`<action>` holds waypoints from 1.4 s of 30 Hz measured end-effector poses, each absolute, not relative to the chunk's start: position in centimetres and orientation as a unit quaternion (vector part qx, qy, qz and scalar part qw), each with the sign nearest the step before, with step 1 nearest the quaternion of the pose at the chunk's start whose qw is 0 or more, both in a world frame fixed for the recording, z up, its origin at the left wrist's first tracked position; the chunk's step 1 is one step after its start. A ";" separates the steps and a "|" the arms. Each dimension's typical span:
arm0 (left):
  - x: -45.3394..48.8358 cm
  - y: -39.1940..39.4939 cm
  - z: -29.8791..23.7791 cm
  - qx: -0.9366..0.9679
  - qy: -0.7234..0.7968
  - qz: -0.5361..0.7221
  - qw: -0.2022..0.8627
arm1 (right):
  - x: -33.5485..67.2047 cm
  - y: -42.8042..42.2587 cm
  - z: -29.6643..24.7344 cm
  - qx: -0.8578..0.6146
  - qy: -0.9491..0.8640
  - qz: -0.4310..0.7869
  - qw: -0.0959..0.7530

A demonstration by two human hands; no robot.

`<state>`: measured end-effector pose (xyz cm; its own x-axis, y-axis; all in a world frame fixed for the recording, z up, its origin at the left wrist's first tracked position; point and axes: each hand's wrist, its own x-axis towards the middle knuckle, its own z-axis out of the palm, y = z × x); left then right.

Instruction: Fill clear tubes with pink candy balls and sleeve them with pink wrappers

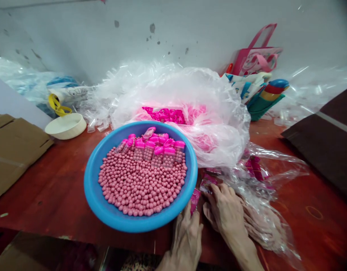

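Note:
My left hand lies at the table's front edge, beside the bowl. Its fingers are stretched out, with the tips against a small pink printed packet. To its right, my right hand has its fingers bent down over another pink packet; the fingertips are partly hidden. A blue bowl full of pink beads stands to the left of both hands. Several small clear containers with bright pink caps lie on the beads. Clear plastic bags with pinkish contents spread beside my right hand.
Behind the bowl is a large translucent bag of pink pieces. Clear plastic tubes pile up along the wall. A white round lid and cardboard box stand left. A dark brown box and a pink bag are right.

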<state>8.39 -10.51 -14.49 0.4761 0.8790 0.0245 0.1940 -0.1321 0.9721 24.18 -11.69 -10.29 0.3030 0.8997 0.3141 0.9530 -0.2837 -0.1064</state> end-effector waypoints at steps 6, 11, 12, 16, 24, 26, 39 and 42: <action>7.9 -10.6 -16.6 0.719 0.372 0.322 0.490 | 24.2 -11.5 -10.8 -0.783 -0.598 -0.098 0.141; 8.3 -10.7 -14.7 0.723 0.405 0.314 0.462 | 25.0 -12.9 -11.4 -0.733 -0.624 -0.101 0.253; 8.4 -10.9 -14.1 0.718 0.414 0.316 0.462 | 25.2 -13.3 -11.4 -0.721 -0.624 -0.105 0.282; 9.3 -11.3 -11.3 0.695 0.394 0.311 0.515 | 24.8 -15.2 -10.7 -0.677 -0.633 -0.114 0.357; 11.5 -9.8 -7.4 0.166 0.383 0.285 0.863 | 22.4 -18.6 -9.8 -0.644 -0.671 -0.080 0.359; 11.8 -9.8 -7.4 0.159 0.388 0.298 0.858 | 22.4 -19.1 -9.6 -0.659 -0.636 -0.045 0.398; 12.1 -10.7 -6.7 0.163 0.412 0.314 0.839 | 21.1 -19.0 -10.1 -0.691 -0.256 0.310 0.600; 12.4 -10.8 -6.3 0.164 0.402 0.310 0.846 | 21.2 -19.2 -9.1 -0.681 -0.281 0.318 0.597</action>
<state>12.40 -10.77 -6.31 0.4837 0.6568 -0.5785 -0.3933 0.7536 0.5268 21.17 -19.17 -9.07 0.6406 0.7617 -0.0977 0.0032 -0.1298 -0.9915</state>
